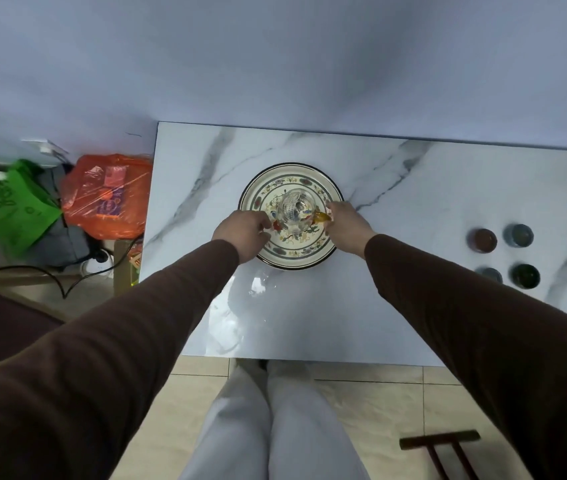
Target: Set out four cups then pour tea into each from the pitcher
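A clear glass pitcher (296, 211) with an amber handle (322, 217) stands in the middle of a floral plate (304, 252) on the white marble table (413, 202). My right hand (346, 225) is at the plate's right side with its fingers closed around the amber handle. Over the plate's left rim lies my left hand (242, 233), fingers curled onto the rim. Several small cups stand in a square at the table's right end: a red-brown cup (481, 240), a blue-grey cup (518, 235), a grey cup (490, 275) and a dark green cup (524, 276).
An orange plastic bag (109, 195) and a green bag (12, 206) sit on the floor left of the table, with a black cable (67, 285) nearby. A dark wooden stool (441, 445) stands on the tiles at lower right. My legs are at the table's near edge.
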A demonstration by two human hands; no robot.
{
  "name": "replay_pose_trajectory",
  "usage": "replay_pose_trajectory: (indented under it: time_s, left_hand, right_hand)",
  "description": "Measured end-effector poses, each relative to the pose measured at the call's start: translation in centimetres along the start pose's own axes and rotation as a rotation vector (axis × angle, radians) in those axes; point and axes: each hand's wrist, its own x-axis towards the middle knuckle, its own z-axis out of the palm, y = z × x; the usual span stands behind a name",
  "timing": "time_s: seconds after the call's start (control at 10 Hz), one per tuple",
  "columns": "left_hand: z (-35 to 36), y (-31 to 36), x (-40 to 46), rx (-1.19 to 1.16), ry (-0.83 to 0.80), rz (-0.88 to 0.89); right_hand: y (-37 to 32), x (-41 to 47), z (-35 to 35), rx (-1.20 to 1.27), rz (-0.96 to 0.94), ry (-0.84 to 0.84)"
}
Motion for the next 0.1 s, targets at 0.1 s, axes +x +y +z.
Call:
replay_pose_trajectory:
  time_s: [0.1]
  left_hand:
    - [-2.62,0.93,-1.77,-0.002,0.040,0.045]
  right_hand:
    - [-0.28,-3.26,-1.63,-0.094,-0.080,0.088]
